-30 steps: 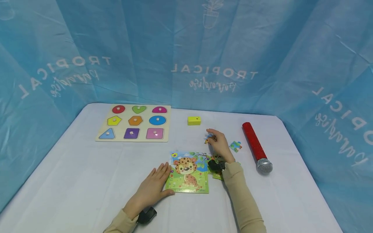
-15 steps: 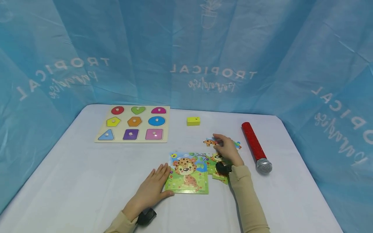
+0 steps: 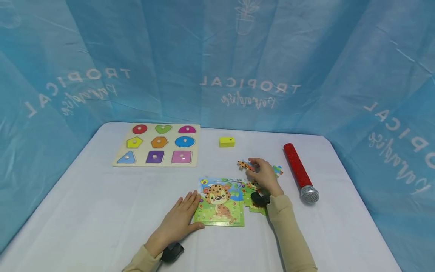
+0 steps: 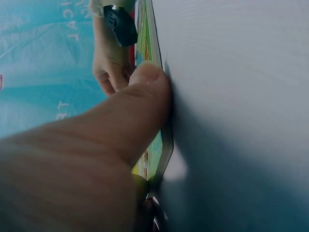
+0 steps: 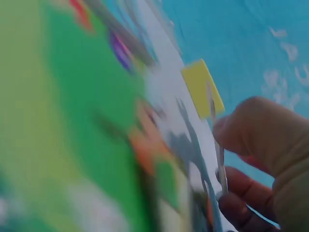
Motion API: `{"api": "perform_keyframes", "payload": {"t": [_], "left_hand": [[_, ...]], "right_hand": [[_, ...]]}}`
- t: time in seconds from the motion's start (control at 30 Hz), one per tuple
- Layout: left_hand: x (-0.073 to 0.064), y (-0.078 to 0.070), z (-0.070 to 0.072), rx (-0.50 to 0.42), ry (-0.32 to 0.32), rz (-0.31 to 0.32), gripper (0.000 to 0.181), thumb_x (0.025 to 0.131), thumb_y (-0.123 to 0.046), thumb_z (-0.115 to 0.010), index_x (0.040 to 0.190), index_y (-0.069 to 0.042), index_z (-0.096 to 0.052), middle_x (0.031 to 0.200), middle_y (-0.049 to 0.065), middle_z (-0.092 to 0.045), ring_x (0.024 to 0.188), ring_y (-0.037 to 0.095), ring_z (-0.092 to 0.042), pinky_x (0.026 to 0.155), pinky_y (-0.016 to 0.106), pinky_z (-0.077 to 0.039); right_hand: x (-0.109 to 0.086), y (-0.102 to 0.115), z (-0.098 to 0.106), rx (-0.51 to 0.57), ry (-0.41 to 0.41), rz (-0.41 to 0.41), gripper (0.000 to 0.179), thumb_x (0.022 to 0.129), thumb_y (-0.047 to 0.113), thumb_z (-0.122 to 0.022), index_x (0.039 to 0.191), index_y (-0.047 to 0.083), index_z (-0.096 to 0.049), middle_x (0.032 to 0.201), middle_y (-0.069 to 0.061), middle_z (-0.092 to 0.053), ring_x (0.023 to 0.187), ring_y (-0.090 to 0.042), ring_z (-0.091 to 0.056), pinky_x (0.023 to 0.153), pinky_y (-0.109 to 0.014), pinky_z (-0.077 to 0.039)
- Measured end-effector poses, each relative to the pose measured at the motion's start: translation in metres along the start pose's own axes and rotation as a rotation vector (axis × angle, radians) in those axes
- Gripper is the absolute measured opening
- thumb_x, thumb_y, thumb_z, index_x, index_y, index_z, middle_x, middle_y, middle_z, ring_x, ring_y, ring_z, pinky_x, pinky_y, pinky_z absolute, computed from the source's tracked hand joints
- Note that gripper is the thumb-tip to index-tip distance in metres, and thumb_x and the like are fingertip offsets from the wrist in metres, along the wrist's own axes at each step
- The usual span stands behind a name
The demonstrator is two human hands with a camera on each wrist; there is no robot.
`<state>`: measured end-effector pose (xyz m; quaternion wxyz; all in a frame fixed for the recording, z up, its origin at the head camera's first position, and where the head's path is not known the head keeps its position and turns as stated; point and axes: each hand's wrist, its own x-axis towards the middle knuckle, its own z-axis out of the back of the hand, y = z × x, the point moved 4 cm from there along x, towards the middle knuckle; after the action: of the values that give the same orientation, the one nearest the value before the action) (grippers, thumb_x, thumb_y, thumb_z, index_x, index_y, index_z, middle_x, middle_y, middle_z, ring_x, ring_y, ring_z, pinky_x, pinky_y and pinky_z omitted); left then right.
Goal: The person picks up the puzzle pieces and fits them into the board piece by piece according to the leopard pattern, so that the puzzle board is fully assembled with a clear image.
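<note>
Since the frame from a second ago, the right hand (image 3: pixel 264 175) has shifted slightly right and down in the head view, and a spotted puzzle piece (image 3: pixel 243 165) shows at its fingertips, a little right of the frame's centre. This hand is pinching: the right wrist view shows the thin piece edge-on between thumb and fingers, though that view is blurred in its nearer part. Just right of the hand, partly behind it, lies a blue-and-green piece (image 3: pixel 278 170). Below the hand, more loose pieces (image 3: pixel 247 194) lie partly hidden by the wrist and its black camera (image 3: pixel 259 198).

Lower, near the middle of the frame, the leopard picture board (image 3: pixel 219 202) lies flat. Along its left edge rests the left hand (image 3: pixel 178 220), fingers straight and side by side, thumb spread towards the board's lower left corner; the left wrist view shows the thumb against the edge.

Farther out, a yellow block (image 3: pixel 226 142) sits above centre, a knobbed shape board (image 3: pixel 169 145) lies left of centre, and a red microphone (image 3: pixel 299 170) slants at right. All rest on a white tablecloth (image 3: pixel 85 204) before a blue curtain (image 3: pixel 163 49).
</note>
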<state>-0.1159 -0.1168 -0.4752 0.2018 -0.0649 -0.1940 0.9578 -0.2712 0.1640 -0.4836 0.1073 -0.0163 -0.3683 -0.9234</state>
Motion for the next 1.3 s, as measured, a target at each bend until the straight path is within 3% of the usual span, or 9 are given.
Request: {"api": "perform_keyframes", "payload": {"t": [0.17,0.37,0.47,0.67,1.03,1.3], "left_hand": [[-0.001,-0.003,0.001,-0.019,0.013,-0.003,0.087,0.086,-0.048,-0.066,0.148,0.003,-0.033,0.157,0.022,-0.027,0.147,0.038,-0.023,0.119,0.056,-0.021],[-0.001,-0.003,-0.001,-0.012,0.016,-0.004,0.087,0.087,-0.048,-0.065,0.149,0.003,-0.032,0.158,0.021,-0.026,0.147,0.038,-0.023,0.119,0.056,-0.021],[0.000,-0.002,-0.001,-0.004,0.007,-0.007,0.087,0.087,-0.048,-0.066,0.148,0.003,-0.033,0.157,0.021,-0.027,0.147,0.038,-0.024,0.119,0.056,-0.022],[0.002,-0.001,-0.001,-0.007,0.011,0.003,0.086,0.087,-0.048,-0.066,0.149,0.002,-0.032,0.158,0.020,-0.027,0.148,0.037,-0.023,0.119,0.056,-0.022],[0.000,-0.001,0.001,-0.014,0.013,-0.008,0.086,0.087,-0.047,-0.065,0.149,0.003,-0.032,0.158,0.021,-0.027,0.147,0.039,-0.023,0.119,0.058,-0.022],[0.002,0.000,-0.001,0.002,0.022,0.012,0.087,0.087,-0.048,-0.065,0.149,0.001,-0.031,0.159,0.019,-0.025,0.148,0.037,-0.022,0.120,0.056,-0.020]], "right_hand": [[-0.015,0.024,-0.013,-0.059,0.026,0.154,0.040,0.087,0.015,-0.072,0.126,0.009,-0.064,0.118,-0.014,-0.065,0.097,-0.027,-0.060,0.084,-0.044,-0.050],[-0.040,0.058,-0.032,-0.109,0.153,0.402,0.034,0.089,0.015,-0.069,0.123,0.018,-0.066,0.110,-0.006,-0.064,0.088,-0.018,-0.053,0.077,-0.036,-0.046],[-0.046,0.068,-0.038,-0.138,0.189,0.462,0.033,0.090,0.014,-0.067,0.123,0.019,-0.067,0.105,-0.004,-0.061,0.085,-0.016,-0.049,0.076,-0.034,-0.043],[-0.049,0.075,-0.046,-0.210,0.227,0.477,0.030,0.091,0.017,-0.065,0.120,0.020,-0.069,0.105,-0.002,-0.059,0.083,-0.012,-0.046,0.073,-0.030,-0.042],[-0.049,0.083,-0.052,-0.309,0.170,0.538,0.028,0.093,0.014,-0.063,0.119,0.022,-0.071,0.104,-0.003,-0.057,0.081,-0.012,-0.045,0.069,-0.027,-0.043],[-0.046,0.075,-0.056,-0.255,0.203,0.494,0.028,0.094,0.018,-0.065,0.121,0.021,-0.070,0.106,-0.003,-0.053,0.087,-0.013,-0.042,0.073,-0.028,-0.041]]}}
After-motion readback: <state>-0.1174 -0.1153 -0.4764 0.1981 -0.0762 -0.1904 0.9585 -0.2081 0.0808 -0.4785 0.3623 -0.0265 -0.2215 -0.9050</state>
